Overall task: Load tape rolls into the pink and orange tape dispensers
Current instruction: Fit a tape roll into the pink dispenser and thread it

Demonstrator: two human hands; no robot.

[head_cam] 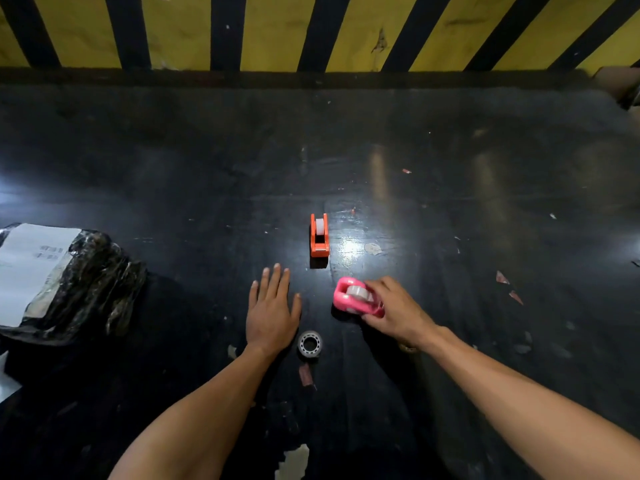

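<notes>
Pink dispenser [356, 296] carries a clear roll, apparently seated; right hand [394, 311] grips its end. Left hand [272, 308] lies flat, empty. Orange dispenser [319, 236] stands apart, loaded; dark table [485, 202] open around it.

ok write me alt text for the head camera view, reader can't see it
A person's right hand grips a pink tape dispenser with a tape roll in it on a dark table, while the left hand rests flat and open nearby. An orange dispenser, also loaded, stands farther away; a loose tape roll lies by the left wrist.
</notes>
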